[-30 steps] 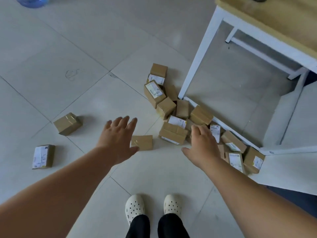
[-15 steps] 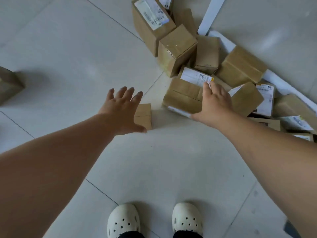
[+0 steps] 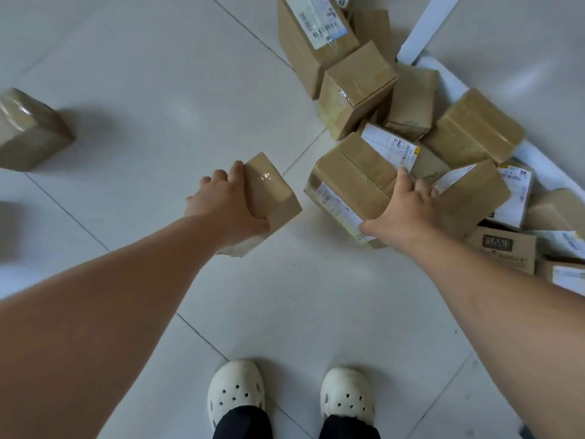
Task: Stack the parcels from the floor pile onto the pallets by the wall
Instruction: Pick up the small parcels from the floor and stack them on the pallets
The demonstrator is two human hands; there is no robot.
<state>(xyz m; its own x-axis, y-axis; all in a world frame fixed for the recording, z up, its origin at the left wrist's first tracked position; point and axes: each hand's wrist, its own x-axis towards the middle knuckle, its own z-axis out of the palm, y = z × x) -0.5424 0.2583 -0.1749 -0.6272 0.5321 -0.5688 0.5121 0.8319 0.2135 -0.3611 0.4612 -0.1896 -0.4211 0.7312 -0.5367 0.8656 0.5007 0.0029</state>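
Observation:
A pile of brown cardboard parcels (image 3: 357, 87) lies on the tiled floor at the upper right. My left hand (image 3: 226, 207) grips a small taped brown parcel (image 3: 273, 198) at its left side, tilted up off the floor. My right hand (image 3: 408, 210) clasps the near right corner of a larger brown parcel with white labels (image 3: 351, 175) at the front of the pile. No pallets are in view.
A lone taped parcel (image 3: 28, 131) sits on the floor at the far left. A white table leg (image 3: 425, 30) and white floor rail (image 3: 538, 156) run behind the pile. My feet in white clogs (image 3: 235, 391) stand below.
I have bent lower, so the pile looks closer. My left hand went from open above the small parcel to gripping it. My right hand closed around the larger parcel's corner.

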